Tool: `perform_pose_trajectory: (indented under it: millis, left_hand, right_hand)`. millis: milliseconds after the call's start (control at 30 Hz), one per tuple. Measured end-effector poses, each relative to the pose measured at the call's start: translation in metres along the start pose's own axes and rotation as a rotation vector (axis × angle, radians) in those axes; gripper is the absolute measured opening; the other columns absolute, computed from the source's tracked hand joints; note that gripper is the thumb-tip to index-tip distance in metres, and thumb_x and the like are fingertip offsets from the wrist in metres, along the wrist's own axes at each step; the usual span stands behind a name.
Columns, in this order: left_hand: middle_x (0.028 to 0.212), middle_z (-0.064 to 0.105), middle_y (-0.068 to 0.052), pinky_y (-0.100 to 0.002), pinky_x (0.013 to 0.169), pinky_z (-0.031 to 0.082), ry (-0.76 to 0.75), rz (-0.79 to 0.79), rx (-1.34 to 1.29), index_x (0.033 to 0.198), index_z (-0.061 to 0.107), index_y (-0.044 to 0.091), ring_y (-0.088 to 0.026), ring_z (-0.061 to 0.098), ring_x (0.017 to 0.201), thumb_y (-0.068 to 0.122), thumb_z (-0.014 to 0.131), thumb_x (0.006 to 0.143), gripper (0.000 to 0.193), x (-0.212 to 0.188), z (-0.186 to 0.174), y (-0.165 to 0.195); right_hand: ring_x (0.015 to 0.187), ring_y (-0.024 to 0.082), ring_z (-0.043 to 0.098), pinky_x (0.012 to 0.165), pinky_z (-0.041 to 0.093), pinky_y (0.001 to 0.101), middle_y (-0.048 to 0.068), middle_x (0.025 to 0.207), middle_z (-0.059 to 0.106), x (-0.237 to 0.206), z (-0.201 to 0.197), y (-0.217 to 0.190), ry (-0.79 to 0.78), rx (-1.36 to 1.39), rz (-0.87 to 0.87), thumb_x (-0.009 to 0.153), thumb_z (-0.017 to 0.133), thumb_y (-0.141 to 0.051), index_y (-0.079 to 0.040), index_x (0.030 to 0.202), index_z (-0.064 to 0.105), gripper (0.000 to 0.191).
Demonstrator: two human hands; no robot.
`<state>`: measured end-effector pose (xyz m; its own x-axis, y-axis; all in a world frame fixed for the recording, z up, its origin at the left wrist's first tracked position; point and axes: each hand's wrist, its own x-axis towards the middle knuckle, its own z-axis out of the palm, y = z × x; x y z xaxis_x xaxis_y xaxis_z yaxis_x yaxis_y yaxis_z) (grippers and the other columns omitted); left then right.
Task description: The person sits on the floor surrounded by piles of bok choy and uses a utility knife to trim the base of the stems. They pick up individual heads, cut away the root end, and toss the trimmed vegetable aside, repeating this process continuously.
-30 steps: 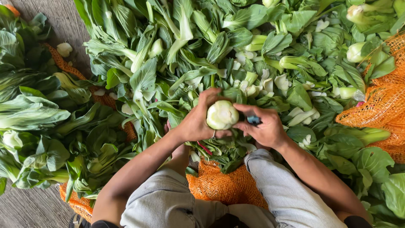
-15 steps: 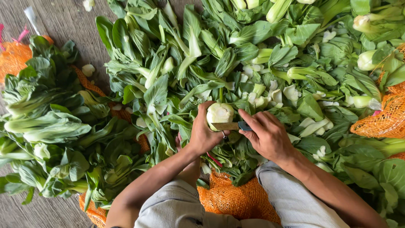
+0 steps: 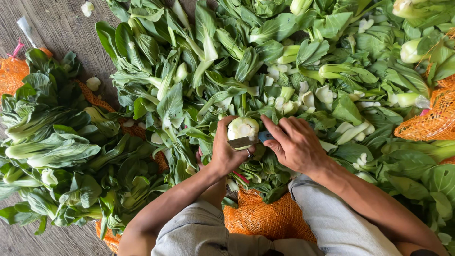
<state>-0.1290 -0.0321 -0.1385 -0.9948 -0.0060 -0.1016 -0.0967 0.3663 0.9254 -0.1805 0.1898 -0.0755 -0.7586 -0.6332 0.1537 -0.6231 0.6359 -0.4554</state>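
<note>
My left hand (image 3: 226,150) grips a head of bok choy (image 3: 242,128) with its pale cut base turned up toward the camera. My right hand (image 3: 295,144) holds a small knife (image 3: 246,141) with a blue handle, and the blade lies flat across the lower edge of that base. Both hands meet just above my knees, over a pile of green leaves. A ring shows on a finger of the left hand.
Loose bok choy and cut trimmings (image 3: 303,97) cover the ground ahead. A stack of whole heads (image 3: 57,151) lies at left. Orange mesh sacks sit at right (image 3: 433,121), far left (image 3: 12,76) and between my knees (image 3: 265,218). Grey wooden planks (image 3: 52,23) show at top left.
The bok choy has turned in my left hand and the knife blade now rests across its base. The view has shifted a little to the left.
</note>
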Motion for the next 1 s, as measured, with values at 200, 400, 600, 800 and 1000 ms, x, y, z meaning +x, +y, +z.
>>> perform_pose_trajectory:
  millis: [200,400,600,800,1000]
  left_hand:
    - [0.121,0.06,-0.016,-0.041,0.096,0.054,-0.034,0.152,0.037,0.135,0.041,0.006,-0.032,0.064,0.111,0.02,0.095,0.064,0.09,-0.004,-0.004,0.009]
    - [0.137,0.057,-0.02,-0.049,0.107,0.047,-0.062,0.341,0.077,0.135,0.048,0.007,-0.041,0.059,0.126,0.024,0.094,0.062,0.088,0.007,-0.019,0.02]
    - [0.136,0.06,-0.017,-0.051,0.111,0.047,-0.171,0.297,-0.092,0.141,0.048,0.008,-0.041,0.058,0.13,0.028,0.093,0.069,0.087,0.015,-0.01,0.021]
    - [0.13,0.059,-0.024,-0.05,0.106,0.047,-0.127,0.224,0.138,0.144,0.04,0.003,-0.045,0.058,0.122,0.02,0.089,0.07,0.09,0.009,-0.007,0.019]
    - [0.129,0.058,-0.019,-0.039,0.102,0.055,-0.289,0.03,0.028,0.139,0.04,0.001,-0.03,0.064,0.118,0.005,0.089,0.065,0.089,-0.013,0.001,0.013]
  right_hand:
    - [0.057,0.019,0.052,0.045,0.045,0.0353,0.007,0.079,0.058,0.014,0.0,0.047,-0.141,-0.021,0.299,0.106,0.057,-0.034,-0.007,0.139,0.064,0.044]
    - [0.062,0.013,0.048,0.056,0.039,0.0299,0.006,0.073,0.052,-0.015,-0.001,0.1,0.094,0.456,0.722,0.117,0.046,-0.036,-0.007,0.133,0.069,0.04]
    - [0.087,0.011,0.063,0.078,0.055,0.0279,0.004,0.118,0.069,-0.019,0.008,0.026,0.048,0.825,0.316,0.099,0.065,-0.053,-0.005,0.147,0.055,0.068]
    - [0.112,0.017,0.068,0.095,0.058,0.0335,0.009,0.126,0.07,0.012,0.005,-0.022,-0.046,0.724,0.379,0.071,0.093,-0.046,-0.003,0.14,0.058,0.088]
    - [0.113,0.023,0.068,0.1,0.055,0.0359,0.012,0.125,0.071,-0.033,0.06,0.009,-0.064,0.956,0.397,0.076,0.088,-0.048,-0.004,0.138,0.061,0.081]
